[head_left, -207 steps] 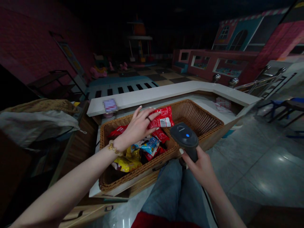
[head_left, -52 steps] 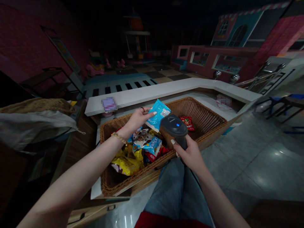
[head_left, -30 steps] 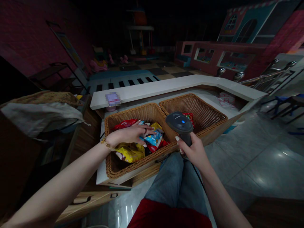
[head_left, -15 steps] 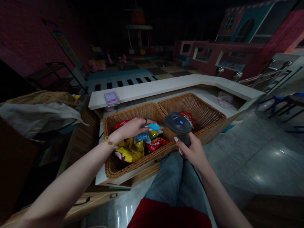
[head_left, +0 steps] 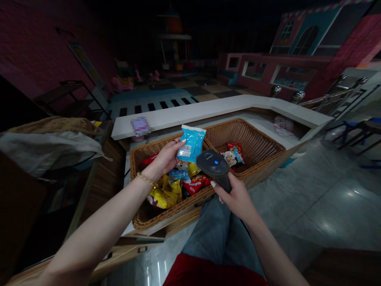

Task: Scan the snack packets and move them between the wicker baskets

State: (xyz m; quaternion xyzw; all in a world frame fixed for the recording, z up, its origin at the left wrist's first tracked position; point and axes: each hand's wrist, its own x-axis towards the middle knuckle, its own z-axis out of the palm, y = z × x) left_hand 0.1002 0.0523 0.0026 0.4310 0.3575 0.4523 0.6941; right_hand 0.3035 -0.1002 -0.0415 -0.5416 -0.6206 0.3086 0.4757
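My left hand (head_left: 166, 158) is closed on a light blue snack packet (head_left: 191, 143), held upright above the left wicker basket (head_left: 143, 216) with its white barcode label facing me. My right hand (head_left: 236, 198) grips a black handheld barcode scanner (head_left: 213, 167) with a blue light on top, its head just below and right of the packet. The left basket holds several snack packets in yellow, blue and red (head_left: 175, 184). The right wicker basket (head_left: 262, 147) has a few packets (head_left: 233, 155) lying on its floor.
Both baskets sit on a low white desk (head_left: 262, 129) behind a raised white counter ledge (head_left: 214, 111). A blurred purple item (head_left: 139, 126) lies on the ledge. At left are a cloth-covered pile (head_left: 47, 147) and wooden drawers (head_left: 119, 254). My knees in jeans (head_left: 217, 234) are below; shiny tile floor lies right.
My left hand has lifted a light blue packet out of the left basket and turned it up. The scanner has shifted left toward it.
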